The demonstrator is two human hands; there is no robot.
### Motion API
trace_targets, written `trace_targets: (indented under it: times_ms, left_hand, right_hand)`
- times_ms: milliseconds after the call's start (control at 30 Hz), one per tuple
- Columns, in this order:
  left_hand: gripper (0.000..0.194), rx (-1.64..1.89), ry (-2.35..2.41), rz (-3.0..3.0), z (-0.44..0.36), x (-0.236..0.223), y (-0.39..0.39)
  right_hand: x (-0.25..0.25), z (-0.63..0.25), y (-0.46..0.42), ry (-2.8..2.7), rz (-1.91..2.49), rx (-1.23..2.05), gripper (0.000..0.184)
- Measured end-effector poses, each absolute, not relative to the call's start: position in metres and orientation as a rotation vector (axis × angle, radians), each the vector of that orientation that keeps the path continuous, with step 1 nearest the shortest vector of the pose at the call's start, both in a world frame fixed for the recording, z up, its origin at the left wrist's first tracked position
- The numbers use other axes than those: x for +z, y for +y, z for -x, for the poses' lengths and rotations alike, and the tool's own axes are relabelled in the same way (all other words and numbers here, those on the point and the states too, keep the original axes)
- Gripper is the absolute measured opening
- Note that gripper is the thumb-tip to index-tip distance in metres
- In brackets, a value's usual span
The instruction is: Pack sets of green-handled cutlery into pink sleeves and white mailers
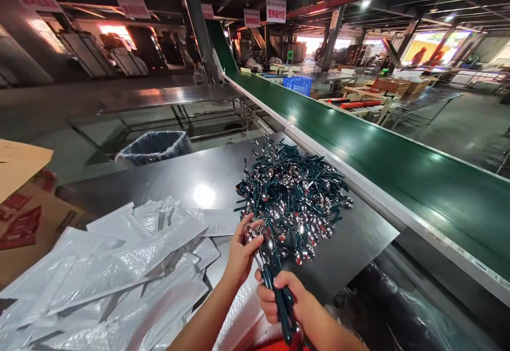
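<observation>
A bunch of spoons with dark green handles and shiny metal bowls is held between my two hands. My right hand is wrapped round the handles, which point down toward me. Higher up, my left hand has its thumb and fingers curled about the metal bowls at the far end. Just beyond my hands lies a large heap of spoons of the same look, tangled in all directions. White padded mailers are piled loosely to the left of my left arm.
The steel table meets a green conveyor belt along its right side. A lined bin stands past the table's far edge, and a cardboard box is at the left. A blue crate sits across the belt.
</observation>
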State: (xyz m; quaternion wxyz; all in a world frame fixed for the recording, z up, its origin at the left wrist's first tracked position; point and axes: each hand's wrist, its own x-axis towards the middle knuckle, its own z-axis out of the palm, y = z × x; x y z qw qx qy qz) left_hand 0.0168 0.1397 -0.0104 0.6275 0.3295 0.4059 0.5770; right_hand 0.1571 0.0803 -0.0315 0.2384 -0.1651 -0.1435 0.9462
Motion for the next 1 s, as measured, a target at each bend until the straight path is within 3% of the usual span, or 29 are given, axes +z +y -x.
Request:
trace_targets:
  times_ms: [133,200,333,500,833,1000]
  left_hand:
    - [0.041,1.326,1.178,-0.854,-0.012,-0.012,0.138]
    - [0.037,1.298,1.233,-0.897,-0.009,-0.013,0.137]
    - [0.056,1.186,1.117,-0.776,-0.006,-0.010,0.133]
    - [0.046,1.241,1.096,-0.545,-0.006,-0.013,0.131]
    - [0.065,1.138,1.267,-0.760,-0.005,-0.014,0.122]
    - [0.066,1.086,0.813,-0.578,0.007,-0.005,0.114]
  right_hand:
    - [-0.037,-0.161,0.090,-0.482,0.646,2.601,0.043]
    - [-0.039,-0.164,0.090,-0.501,0.665,2.628,0.043]
    - [-0.039,-0.168,0.086,-0.496,0.574,2.651,0.045]
    - [-0.034,-0.165,0.089,-0.441,0.510,2.680,0.045]
    - [-0.034,-0.159,0.089,-0.543,0.798,2.681,0.040]
    - [-0.031,-0.161,0.089,-0.420,0.509,2.725,0.035]
